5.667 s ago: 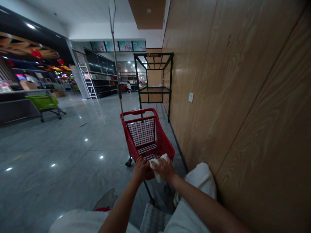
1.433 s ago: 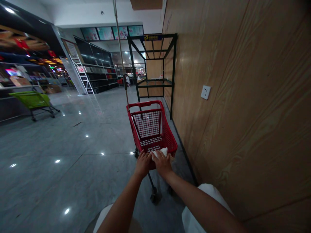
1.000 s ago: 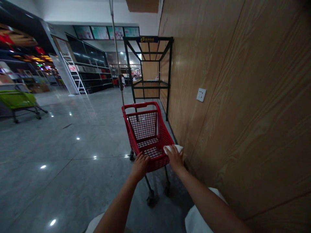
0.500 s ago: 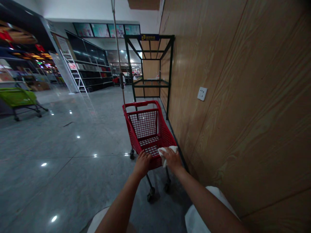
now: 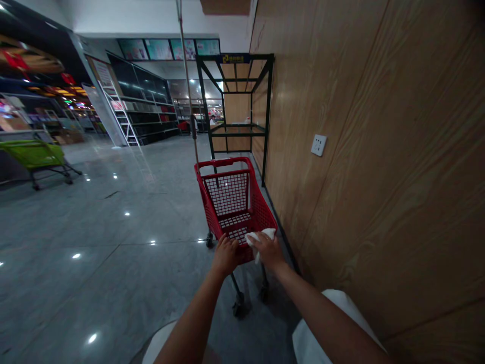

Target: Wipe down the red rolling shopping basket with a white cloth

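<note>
In front of me stands a red shopping cart (image 5: 228, 194) with a gridded plastic basket and dark wheels. My left hand (image 5: 226, 253) is closed over the left part of its near rim. A white cloth (image 5: 270, 233) is bunched under my right hand (image 5: 267, 248), whose fingers press it onto the right part of the same rim. Part of the cloth hangs down outside the basket. A long thin pole (image 5: 186, 71) rises from the cart's far left corner.
A wood-patterned wall (image 5: 341, 202) with a white socket (image 5: 319, 145) runs close along the right. Beyond the cart stands a dark metal rack (image 5: 238, 134). A green cart (image 5: 34, 154) is at the left, and a white ladder (image 5: 120, 114) leans near shelves (image 5: 151, 116). The grey floor (image 5: 113, 283) is shiny.
The whole view has shifted slightly, so the cart and rack sit a little further right. My right hand with the cloth has hardly moved along the rim; my left hand stays on it.
</note>
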`<state>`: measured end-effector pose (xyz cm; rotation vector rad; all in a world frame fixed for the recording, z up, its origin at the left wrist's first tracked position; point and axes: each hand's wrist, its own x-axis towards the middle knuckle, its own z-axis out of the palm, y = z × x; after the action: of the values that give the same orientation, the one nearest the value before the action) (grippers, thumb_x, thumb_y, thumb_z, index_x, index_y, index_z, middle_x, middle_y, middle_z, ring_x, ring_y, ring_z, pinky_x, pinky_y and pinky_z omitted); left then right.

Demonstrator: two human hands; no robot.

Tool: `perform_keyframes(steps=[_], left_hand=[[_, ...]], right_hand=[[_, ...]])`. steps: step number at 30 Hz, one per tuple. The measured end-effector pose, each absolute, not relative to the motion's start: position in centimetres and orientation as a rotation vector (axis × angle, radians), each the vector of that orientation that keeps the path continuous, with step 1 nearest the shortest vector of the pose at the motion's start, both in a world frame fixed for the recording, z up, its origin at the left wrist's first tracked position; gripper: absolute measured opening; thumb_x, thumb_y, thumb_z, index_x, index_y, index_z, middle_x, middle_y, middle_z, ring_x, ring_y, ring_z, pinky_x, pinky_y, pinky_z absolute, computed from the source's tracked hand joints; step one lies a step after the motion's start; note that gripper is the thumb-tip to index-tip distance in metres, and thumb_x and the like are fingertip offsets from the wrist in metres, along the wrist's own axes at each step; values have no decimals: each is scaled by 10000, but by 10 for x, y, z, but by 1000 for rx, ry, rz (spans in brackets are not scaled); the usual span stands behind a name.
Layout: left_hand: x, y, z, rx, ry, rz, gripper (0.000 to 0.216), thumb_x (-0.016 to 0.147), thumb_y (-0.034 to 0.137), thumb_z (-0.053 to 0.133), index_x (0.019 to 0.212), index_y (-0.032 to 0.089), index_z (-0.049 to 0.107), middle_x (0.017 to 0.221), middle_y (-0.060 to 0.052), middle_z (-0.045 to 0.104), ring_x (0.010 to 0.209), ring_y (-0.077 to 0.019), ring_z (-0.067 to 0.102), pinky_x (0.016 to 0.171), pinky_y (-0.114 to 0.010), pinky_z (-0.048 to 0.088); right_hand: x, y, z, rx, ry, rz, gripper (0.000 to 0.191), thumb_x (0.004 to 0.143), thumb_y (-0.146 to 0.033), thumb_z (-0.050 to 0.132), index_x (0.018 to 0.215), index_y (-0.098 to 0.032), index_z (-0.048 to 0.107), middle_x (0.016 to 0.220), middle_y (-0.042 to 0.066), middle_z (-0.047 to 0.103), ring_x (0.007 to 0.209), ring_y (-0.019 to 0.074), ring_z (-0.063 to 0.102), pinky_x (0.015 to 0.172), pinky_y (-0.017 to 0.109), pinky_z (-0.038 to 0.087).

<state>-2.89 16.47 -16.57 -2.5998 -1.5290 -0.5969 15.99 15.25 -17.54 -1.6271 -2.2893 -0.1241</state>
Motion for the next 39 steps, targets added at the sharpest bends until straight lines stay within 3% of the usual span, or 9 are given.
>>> perform_keyframes(steps=[5, 12, 19, 26, 32, 36, 39], left_hand=[[-28, 168, -167, -2587, -1533, -531, 140, 770, 283, 639, 879, 209, 590, 921, -43, 682, 978, -220, 584, 1114, -444, 295], [-24, 164, -169, -2505, -1590, -609, 76, 808, 212, 562, 867, 212, 609, 878, -49, 685, 927, -223, 592, 1091, -447, 314], [-29, 163, -171, -2530, -1562, -604, 81, 803, 214, 563, 874, 223, 602, 882, -42, 678, 941, -218, 585, 1091, -442, 314], [-24, 166, -174, -2519, -1514, -567, 56, 792, 222, 578, 847, 230, 583, 905, -50, 678, 972, -232, 582, 1101, -458, 310], [-29, 164, -172, -2502, -1540, -602, 136, 778, 162, 543, 885, 215, 608, 871, -44, 682, 916, -220, 595, 1094, -444, 323], [-33, 163, -171, -2523, -1546, -591, 183, 769, 152, 546, 931, 202, 613, 886, -50, 686, 939, -218, 597, 1113, -432, 299], [-32, 164, -170, -2524, -1547, -551, 93, 797, 202, 548, 874, 205, 599, 871, -56, 679, 951, -224, 589, 1111, -436, 300]], right_hand=[[197, 160, -171, -1829, -2136, -119, 536, 919, -94, 364, 1381, -352, 450, 1424, 49, 472, 1294, 222, 407, 983, 459, 358], [129, 144, -183, -1721, -2222, -167, 495, 932, -108, 350, 1374, -298, 468, 1423, 111, 467, 1293, 261, 413, 969, 511, 371], [150, 145, -172, -1630, -2268, -105, 464, 952, -196, 376, 1382, -358, 440, 1389, 60, 504, 1239, 229, 455, 955, 452, 370], [178, 151, -166, -1842, -2107, -43, 434, 952, -204, 357, 1352, -301, 497, 1424, 66, 463, 1302, 223, 390, 983, 419, 357], [117, 139, -192, -1634, -2283, -132, 501, 943, -194, 379, 1436, -276, 376, 1454, 135, 414, 1327, 274, 361, 956, 471, 390], [118, 140, -193, -1596, -2321, -165, 502, 962, -230, 377, 1450, -338, 328, 1460, 106, 415, 1303, 273, 388, 936, 492, 394], [146, 146, -183, -1668, -2269, -138, 475, 960, -225, 387, 1414, -366, 387, 1430, 70, 457, 1275, 249, 414, 947, 460, 378]])
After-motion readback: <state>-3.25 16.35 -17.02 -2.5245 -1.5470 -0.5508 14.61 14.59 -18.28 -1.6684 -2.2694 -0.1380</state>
